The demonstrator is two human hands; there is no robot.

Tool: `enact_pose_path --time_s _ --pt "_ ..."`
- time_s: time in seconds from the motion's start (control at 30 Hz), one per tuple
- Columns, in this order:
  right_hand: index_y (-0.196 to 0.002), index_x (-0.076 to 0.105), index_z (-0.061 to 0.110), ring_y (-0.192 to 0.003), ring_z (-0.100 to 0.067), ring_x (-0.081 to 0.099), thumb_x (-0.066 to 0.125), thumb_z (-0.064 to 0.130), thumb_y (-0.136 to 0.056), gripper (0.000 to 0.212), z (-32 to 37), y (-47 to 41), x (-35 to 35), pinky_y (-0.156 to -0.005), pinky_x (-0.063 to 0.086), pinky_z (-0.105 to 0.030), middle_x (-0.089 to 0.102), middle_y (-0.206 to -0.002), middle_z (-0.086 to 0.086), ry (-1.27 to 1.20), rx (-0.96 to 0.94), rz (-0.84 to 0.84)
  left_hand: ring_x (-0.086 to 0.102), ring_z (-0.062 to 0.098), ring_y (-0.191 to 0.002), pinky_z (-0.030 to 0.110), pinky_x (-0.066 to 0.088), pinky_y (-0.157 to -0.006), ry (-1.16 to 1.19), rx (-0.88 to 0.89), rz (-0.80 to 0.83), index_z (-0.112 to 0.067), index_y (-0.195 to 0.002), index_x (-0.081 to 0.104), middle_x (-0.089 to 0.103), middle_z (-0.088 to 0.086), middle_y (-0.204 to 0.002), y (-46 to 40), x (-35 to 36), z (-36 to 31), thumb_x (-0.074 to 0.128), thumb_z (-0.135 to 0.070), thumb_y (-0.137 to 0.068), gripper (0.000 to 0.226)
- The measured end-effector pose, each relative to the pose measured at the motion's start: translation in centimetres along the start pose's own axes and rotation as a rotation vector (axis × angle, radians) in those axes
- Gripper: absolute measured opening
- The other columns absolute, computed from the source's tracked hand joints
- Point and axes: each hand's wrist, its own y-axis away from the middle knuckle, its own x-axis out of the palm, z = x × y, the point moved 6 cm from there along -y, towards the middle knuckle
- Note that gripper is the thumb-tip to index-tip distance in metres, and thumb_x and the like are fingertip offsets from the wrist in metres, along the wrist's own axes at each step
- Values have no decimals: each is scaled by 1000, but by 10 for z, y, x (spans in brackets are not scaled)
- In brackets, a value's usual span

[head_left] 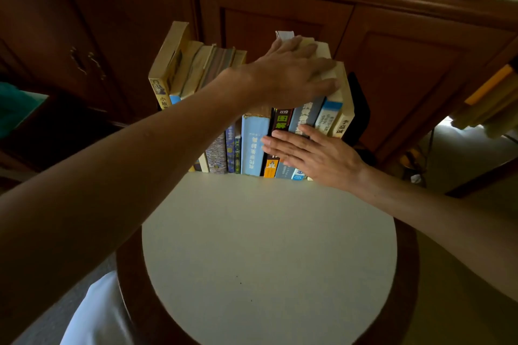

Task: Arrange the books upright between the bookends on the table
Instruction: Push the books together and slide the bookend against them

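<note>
Left hand: your left hand [291, 73] lay flat on the top edges of the right-hand books, fingers straight and slightly spread, pinching nothing; likely you were pressing the tops level.
Right hand: your right hand [314, 154] rested open against the spines, fingers straight and close together, likely pushing them flush.
Books: the row of books [253, 145] stood at the far edge of the round table [266, 246], directly under and ahead of both sets of fingers; the ones left of your left fingers leaned outward at the top.
Bookend: 1 black bookend [360, 109] stood just right of your left fingertips, touching the last book.
Progress: by my reading, the books were all in the row and only squaring up remained.
Hidden: no left bookend showed; your left forearm covered several spines' upper parts, and your right palm hid the lower right spines. The dim light made titles hard to read. Behind the fingertips, wooden cabinets [274, 22] were cut off.
</note>
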Motion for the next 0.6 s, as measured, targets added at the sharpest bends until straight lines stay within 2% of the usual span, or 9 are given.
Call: enact_pose_path --time_s 0.1,0.23,0.33,0.47,0.6 --pt "-158 3 16 -150 -20 -1 33 36 -106 62 0 0 -1 -120 4 -43 -9 -164 -7 -5 -12 8 21 27 -148 50 7 -121 -10 -7 -9 -24 -148 42 34 6 -158 -1 0 4 28 -61 -98 63" --pt "-158 3 16 -149 -22 -5 31 35 -107 61 -1 -1 1 -120 2 -45 -10 -164 -7 11 -1 4 9 42 -149 65 8 -118 -161 128 102 -24 -154 27 21 16 -161 4 0 -9 27 -49 -105 54" --pt "-158 3 16 -149 -24 -8 35 34 -106 63 -1 -1 2 -120 1 -45 -11 -164 -7 10 9 5 11 35 -150 60 5 -120 -99 28 60 -24 -153 32 23 12 -161 3 -7 -4 28 -52 -104 56" --pt "-158 3 17 -150 -22 -4 40 35 -104 68 0 -1 5 -120 3 -45 -10 -164 -6 -21 14 2 11 46 -148 71 11 -114 -217 188 122 -22 -152 29 22 17 -160 2 0 -10 20 -51 -104 56" --pt "-158 7 19 -150 -18 4 44 38 -103 69 1 -1 5 -120 13 -40 -4 -164 -1 -63 21 -13 11 42 -149 66 8 -117 -138 89 91 -22 -151 33 24 14 -160 1 -5 -5 27 -49 -105 53"
